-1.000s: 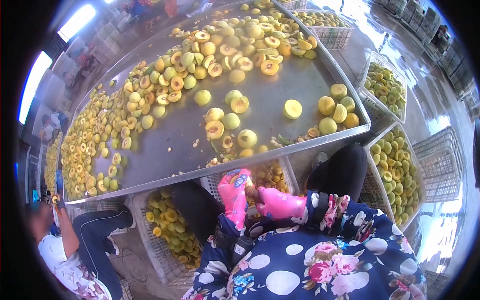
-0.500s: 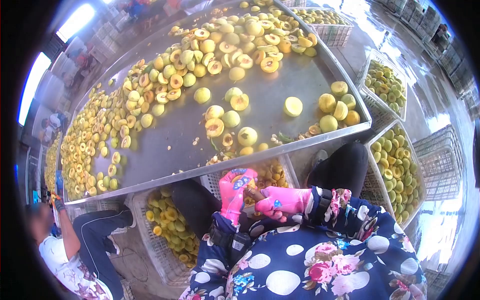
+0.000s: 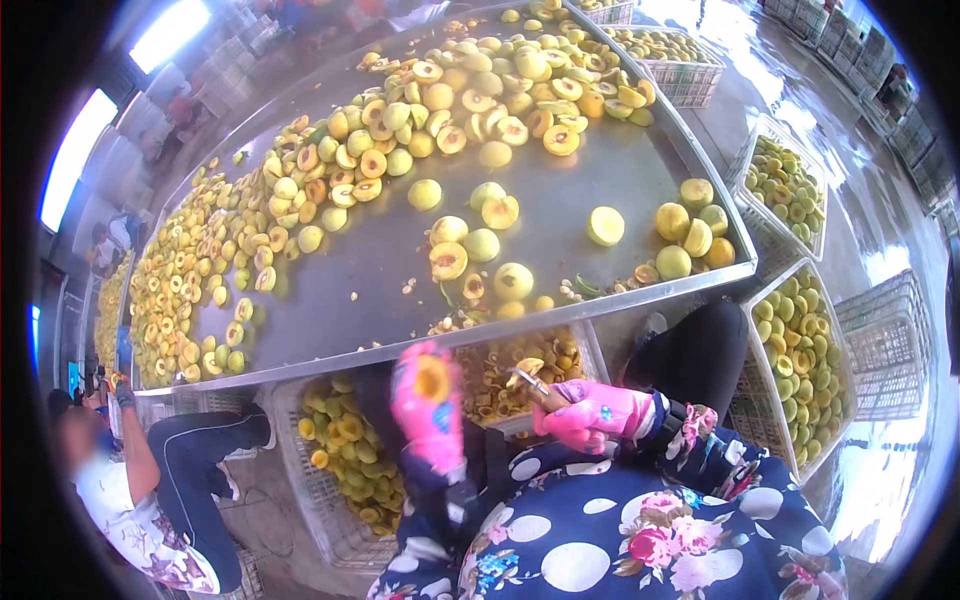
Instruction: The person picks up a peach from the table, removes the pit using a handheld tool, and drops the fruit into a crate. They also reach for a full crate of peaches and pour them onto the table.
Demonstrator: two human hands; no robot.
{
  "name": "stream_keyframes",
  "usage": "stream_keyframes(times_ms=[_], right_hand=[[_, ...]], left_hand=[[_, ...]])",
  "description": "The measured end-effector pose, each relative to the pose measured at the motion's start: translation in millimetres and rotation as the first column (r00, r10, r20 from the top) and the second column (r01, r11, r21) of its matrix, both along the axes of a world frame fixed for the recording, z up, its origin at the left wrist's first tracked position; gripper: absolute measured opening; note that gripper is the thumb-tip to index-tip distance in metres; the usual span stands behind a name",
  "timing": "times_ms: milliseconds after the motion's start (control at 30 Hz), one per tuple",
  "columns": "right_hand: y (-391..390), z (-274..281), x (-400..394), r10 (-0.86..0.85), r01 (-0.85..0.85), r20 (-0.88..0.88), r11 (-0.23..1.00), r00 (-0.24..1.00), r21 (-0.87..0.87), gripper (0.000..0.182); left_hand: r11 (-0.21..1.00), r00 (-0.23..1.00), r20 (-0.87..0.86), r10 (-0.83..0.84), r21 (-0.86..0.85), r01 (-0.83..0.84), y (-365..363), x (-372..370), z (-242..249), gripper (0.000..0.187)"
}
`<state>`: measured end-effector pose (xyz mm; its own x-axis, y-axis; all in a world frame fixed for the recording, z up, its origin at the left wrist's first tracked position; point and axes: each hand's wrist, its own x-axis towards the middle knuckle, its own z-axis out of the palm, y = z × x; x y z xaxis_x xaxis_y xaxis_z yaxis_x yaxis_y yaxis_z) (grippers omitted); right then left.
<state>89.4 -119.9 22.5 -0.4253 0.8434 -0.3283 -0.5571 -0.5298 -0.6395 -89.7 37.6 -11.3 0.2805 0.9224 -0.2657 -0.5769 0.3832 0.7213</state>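
Note:
My left hand [image 3: 428, 410], in a pink glove and smeared by motion, is closed around a yellow peach half [image 3: 433, 379] with its hollowed cut face up. It is just below the front edge of the metal table [image 3: 350, 290]. In my right hand [image 3: 590, 415], also pink-gloved, is a wooden-handled pitting tool [image 3: 545, 396]. A piece of peach [image 3: 524, 373] is at the tool's metal tip. Behind and between the hands, under the table edge, a crate [image 3: 590, 345] contains brownish-yellow scraps and pits.
Peach halves [image 3: 300, 190] are heaped across the table, with loose ones nearer its front edge. Crates of peaches stand by my left leg [image 3: 290, 430] and at the right [image 3: 840, 400]. Stacked crates [image 3: 885, 340] are further right. Another person [image 3: 140, 500] sits at the left.
My hands have separated. The left has moved left and up with the peach half; the right has shifted slightly right, its tool tip now exposed with a piece of peach. The view has tilted slightly.

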Motion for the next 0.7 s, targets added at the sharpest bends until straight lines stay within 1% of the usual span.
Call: stream_keyframes(times_ms=[33, 67, 100, 133, 167, 200, 233, 267, 300, 367, 400, 433, 467, 500, 533, 567, 600, 667, 700], right_hand=[[4.5, -11.0, 2.3, -0.001, 0.004, 0.107, 0.999, 0.994, -0.035, 0.021], [8.1, -22.4, 3.4, 0.100, -0.098, 0.437, 0.995, 0.894, -0.027, 0.023], [10.1, -35.4, 1.1, 0.174, -0.196, 0.712, 0.979, 0.681, -0.052, 0.024], [12.2, -51.8, -2.3, 0.209, -0.277, 0.900, 0.955, 0.381, -0.105, 0.025], [9.6, -78.4, -7.6, 0.013, -0.310, 0.975, 0.949, 0.224, 0.059, 0.031], [10.0, -81.1, -8.7, 0.049, -0.298, 0.970, 0.954, 0.237, 0.025, 0.033], [11.8, -82.0, -8.6, 0.083, -0.285, 0.965, 0.958, 0.248, -0.010, 0.035], [10.9, -84.1, -8.9, 0.118, -0.268, 0.958, 0.962, 0.260, -0.046, 0.037], [1.4, -108.4, -1.9, 0.126, -0.450, 0.962, 0.893, 0.241, -0.004, 0.038], [-0.4, -111.3, -5.1, 0.090, -0.353, 0.960, 0.936, 0.266, 0.010, 0.036], [-1.0, -110.8, -5.6, 0.076, -0.305, 0.957, 0.952, 0.280, 0.013, 0.034], [7.9, -71.4, -4.4, 0.157, -0.255, 0.938, 0.964, 0.310, -0.077, 0.034], [10.4, -56.7, -0.9, 0.192, -0.248, 0.914, 0.963, 0.357, -0.106, 0.036], [12.5, -46.3, 2.9, 0.224, -0.241, 0.887, 0.961, 0.403, -0.134, 0.038], [14.3, -41.7, 6.7, 0.253, -0.233, 0.858, 0.959, 0.448, -0.161, 0.039], [5.9, -73.8, 6.8, 0.156, -0.245, 0.913, 0.967, 0.377, -0.064, 0.038], [0.1, -74.9, 8.8, 0.127, -0.225, 0.916, 0.974, 0.381, -0.042, 0.038], [-7.2, -75.2, 13.7, 0.073, -0.184, 0.919, 0.983, 0.387, -0.001, 0.038], [-8.4, -76.6, 15.6, 0.136, -0.173, 0.916, 0.982, 0.377, -0.075, 0.036]], left_hand=[[0.983, 0.977, -0.193, 0.092, 0.176, -0.057, 6.7, -19.4, 8.2, 0.022], [0.951, 0.934, -0.274, 0.228, 0.270, -0.153, 9.7, -34.7, 25.9, 0.021], [0.919, 0.889, -0.348, 0.298, 0.357, -0.169, 21.2, -56.7, 32.3, 0.018], [0.941, 0.899, -0.338, 0.277, 0.287, -0.181, 43.2, -87.2, 24.2, 0.016], [0.937, 0.776, -0.557, 0.294, 0.327, -0.120, 63.9, -113.0, 18.0, 0.017], [0.917, 0.489, -0.812, 0.320, 0.395, 0.054, 80.6, -138.4, 5.9, 0.019], [0.883, 0.191, -0.899, 0.395, 0.429, 0.192, 87.3, -145.9, 5.8, 0.020], [0.848, -0.116, -0.876, 0.469, 0.409, 0.335, 92.7, -149.8, 4.8, 0.021], [0.809, 0.054, -0.884, 0.465, 0.449, 0.379, 99.3, -142.7, 7.6, 0.023], [0.723, 0.383, -0.836, 0.393, 0.538, 0.432, 115.0, -111.9, 14.8, 0.028], [0.702, 0.401, -0.858, 0.319, 0.499, 0.509, 119.7, -86.1, 24.7, 0.031], [0.668, 0.413, -0.878, 0.243, 0.460, 0.585, 123.1, -51.8, 39.0, 0.035], [0.619, 0.380, -0.888, 0.259, 0.455, 0.641, 122.6, -15.5, 50.0, 0.031], [0.676, 0.436, -0.894, 0.107, 0.387, 0.627, 129.6, 15.6, 45.3, 0.035], [0.602, 0.380, -0.916, 0.131, 0.378, 0.704, 140.6, 41.6, 33.6, 0.037], [0.522, 0.325, -0.932, 0.160, 0.359, 0.773, 150.3, 65.1, 22.4, 0.039], [0.440, 0.262, -0.953, 0.153, 0.303, 0.845, 154.5, 85.2, 18.3, 0.043], [0.257, 0.369, -0.927, -0.071, 0.341, 0.904, 164.5, 107.9, 12.0, 0.045], [0.224, 0.242, -0.970, -0.024, 0.230, 0.947, 167.5, 111.0, 8.8, 0.045]])
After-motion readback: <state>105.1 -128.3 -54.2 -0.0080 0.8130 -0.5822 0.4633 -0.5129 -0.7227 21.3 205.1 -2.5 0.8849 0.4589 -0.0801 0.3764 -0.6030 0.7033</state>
